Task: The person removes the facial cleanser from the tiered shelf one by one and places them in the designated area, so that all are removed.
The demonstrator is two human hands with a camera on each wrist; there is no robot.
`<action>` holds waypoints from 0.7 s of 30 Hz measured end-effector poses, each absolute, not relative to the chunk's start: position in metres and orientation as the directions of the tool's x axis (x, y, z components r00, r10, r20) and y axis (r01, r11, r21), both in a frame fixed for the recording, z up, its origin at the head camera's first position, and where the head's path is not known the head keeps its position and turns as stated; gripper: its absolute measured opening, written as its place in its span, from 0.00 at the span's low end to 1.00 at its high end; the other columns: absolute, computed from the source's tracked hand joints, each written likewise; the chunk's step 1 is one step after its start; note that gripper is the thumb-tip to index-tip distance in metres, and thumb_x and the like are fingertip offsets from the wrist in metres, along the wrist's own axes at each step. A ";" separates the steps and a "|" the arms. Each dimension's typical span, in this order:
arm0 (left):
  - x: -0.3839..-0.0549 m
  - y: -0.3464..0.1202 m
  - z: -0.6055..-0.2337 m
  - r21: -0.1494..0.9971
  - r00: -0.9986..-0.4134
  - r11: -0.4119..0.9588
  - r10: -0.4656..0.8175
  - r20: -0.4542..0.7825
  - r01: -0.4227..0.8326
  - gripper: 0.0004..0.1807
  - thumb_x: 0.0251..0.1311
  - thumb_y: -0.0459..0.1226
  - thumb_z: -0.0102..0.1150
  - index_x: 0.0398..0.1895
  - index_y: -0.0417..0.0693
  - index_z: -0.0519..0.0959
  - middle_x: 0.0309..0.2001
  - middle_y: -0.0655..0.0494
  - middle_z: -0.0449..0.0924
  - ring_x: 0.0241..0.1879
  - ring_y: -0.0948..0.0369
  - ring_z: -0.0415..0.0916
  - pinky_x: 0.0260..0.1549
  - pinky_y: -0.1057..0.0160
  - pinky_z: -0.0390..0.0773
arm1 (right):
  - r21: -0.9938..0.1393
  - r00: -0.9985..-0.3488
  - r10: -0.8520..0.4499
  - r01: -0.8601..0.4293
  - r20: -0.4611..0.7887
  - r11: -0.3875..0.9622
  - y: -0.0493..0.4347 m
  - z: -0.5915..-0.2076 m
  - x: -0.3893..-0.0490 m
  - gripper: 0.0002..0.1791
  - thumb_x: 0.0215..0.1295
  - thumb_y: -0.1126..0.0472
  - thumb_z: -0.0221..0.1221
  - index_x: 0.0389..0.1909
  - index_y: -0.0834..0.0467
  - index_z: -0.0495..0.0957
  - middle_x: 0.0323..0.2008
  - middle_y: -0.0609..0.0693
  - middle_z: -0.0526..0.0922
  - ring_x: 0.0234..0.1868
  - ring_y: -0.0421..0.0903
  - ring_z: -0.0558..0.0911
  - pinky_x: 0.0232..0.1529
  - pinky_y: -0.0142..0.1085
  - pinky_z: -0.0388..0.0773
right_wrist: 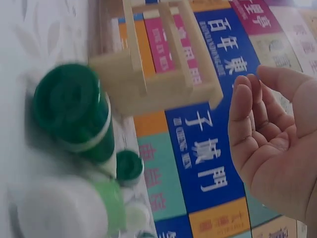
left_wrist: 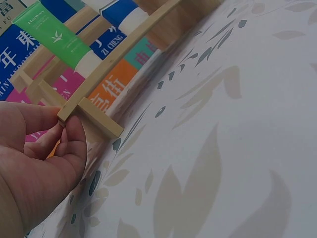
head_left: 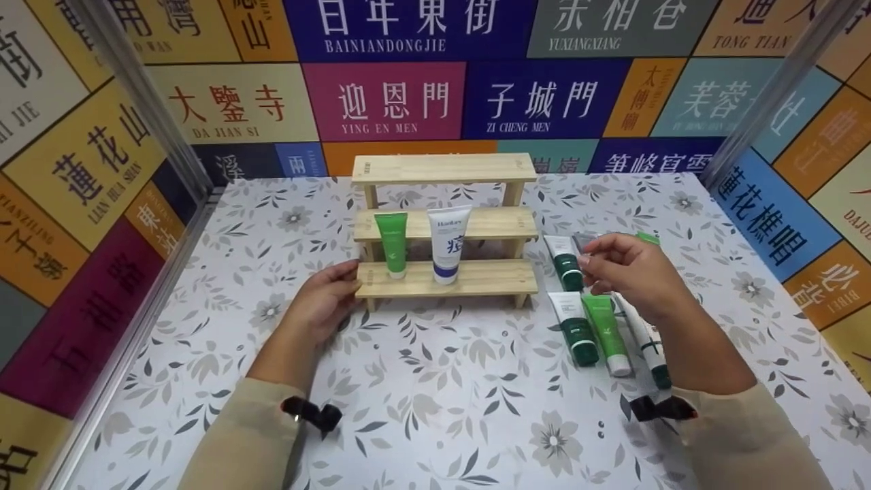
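Note:
A three-tiered wooden display stand (head_left: 446, 168) stands mid-table. On its lowest step a green tube (head_left: 391, 245) and a white-and-blue tube (head_left: 448, 238) stand upright on their caps. My left hand (head_left: 323, 299) pinches the left end of that lowest board between thumb and fingers, as the left wrist view confirms. Above the lying tubes at the right hovers my right hand (head_left: 629, 272), its fingers loosely bent with nothing between them. Beneath and beside it lie white tubes with dark green caps (head_left: 570, 272), another green tube (head_left: 607, 333) and a slim white tube (head_left: 639, 333); the hand partly hides several.
A floral-patterned cloth (head_left: 435, 408) covers the table. Panels with large printed characters (head_left: 388, 102) rise behind and at both sides, with metal posts (head_left: 762, 95) at the corners. Small black cameras (head_left: 320, 414) sit on both wrists.

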State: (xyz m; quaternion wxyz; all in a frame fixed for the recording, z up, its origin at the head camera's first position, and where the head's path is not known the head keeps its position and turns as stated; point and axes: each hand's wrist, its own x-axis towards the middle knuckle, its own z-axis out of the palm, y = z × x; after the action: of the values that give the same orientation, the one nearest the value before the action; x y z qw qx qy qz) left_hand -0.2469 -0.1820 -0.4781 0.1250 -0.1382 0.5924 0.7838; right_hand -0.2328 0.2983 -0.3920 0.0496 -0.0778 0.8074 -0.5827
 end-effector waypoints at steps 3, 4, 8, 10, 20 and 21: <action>-0.247 -0.182 -0.479 0.895 -0.934 -0.274 0.037 -0.356 -0.352 0.33 0.75 0.25 0.53 0.81 0.43 0.65 0.76 0.46 0.69 0.58 0.61 0.79 0.51 0.68 0.83 | -0.961 -0.980 -0.192 -0.106 0.057 0.254 0.279 -0.389 -0.234 0.11 0.74 0.58 0.67 0.51 0.59 0.82 0.34 0.44 0.86 0.34 0.42 0.88 0.35 0.35 0.90; -0.247 -0.182 -0.479 0.897 -0.936 -0.274 0.039 -0.351 -0.348 0.33 0.75 0.25 0.53 0.82 0.43 0.64 0.76 0.45 0.68 0.58 0.62 0.80 0.51 0.69 0.83 | -0.965 -0.979 -0.195 -0.114 0.067 0.238 0.273 -0.389 -0.235 0.11 0.74 0.59 0.67 0.51 0.58 0.82 0.34 0.44 0.86 0.33 0.42 0.88 0.35 0.34 0.90; -0.246 -0.182 -0.479 0.899 -0.939 -0.278 0.037 -0.341 -0.337 0.33 0.75 0.25 0.53 0.81 0.42 0.64 0.76 0.45 0.69 0.55 0.63 0.80 0.50 0.69 0.83 | -0.976 -0.973 -0.209 -0.131 0.094 0.173 0.248 -0.386 -0.239 0.12 0.74 0.61 0.68 0.52 0.61 0.81 0.34 0.45 0.86 0.34 0.42 0.87 0.35 0.34 0.89; -0.246 -0.181 -0.479 0.901 -0.940 -0.276 0.037 -0.338 -0.334 0.33 0.75 0.25 0.53 0.81 0.41 0.64 0.75 0.46 0.69 0.54 0.63 0.81 0.49 0.69 0.83 | -0.976 -0.969 -0.221 -0.145 0.108 0.159 0.236 -0.386 -0.242 0.13 0.73 0.62 0.68 0.53 0.64 0.81 0.35 0.45 0.86 0.35 0.42 0.88 0.36 0.34 0.89; -0.245 -0.180 -0.479 0.903 -0.940 -0.270 0.025 -0.341 -0.335 0.32 0.75 0.25 0.53 0.81 0.42 0.66 0.74 0.46 0.71 0.53 0.63 0.81 0.47 0.69 0.82 | -0.977 -0.952 -0.268 -0.184 0.149 0.108 0.195 -0.387 -0.251 0.17 0.71 0.66 0.68 0.55 0.70 0.78 0.35 0.46 0.86 0.36 0.43 0.89 0.37 0.34 0.89; -0.246 -0.180 -0.479 0.901 -0.939 -0.274 0.025 -0.342 -0.335 0.32 0.74 0.24 0.53 0.81 0.42 0.66 0.73 0.46 0.71 0.53 0.63 0.81 0.47 0.69 0.82 | -0.978 -0.951 -0.271 -0.183 0.150 0.102 0.192 -0.387 -0.251 0.17 0.71 0.66 0.68 0.55 0.70 0.78 0.35 0.46 0.86 0.36 0.43 0.89 0.37 0.34 0.89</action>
State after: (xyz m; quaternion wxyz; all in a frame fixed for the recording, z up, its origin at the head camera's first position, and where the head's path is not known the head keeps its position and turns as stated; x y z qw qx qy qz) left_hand -0.2455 -0.1802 -0.4790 0.1144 -0.1313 0.5916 0.7872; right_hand -0.2513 0.1915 -0.3872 0.0336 -0.1533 0.7414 -0.6525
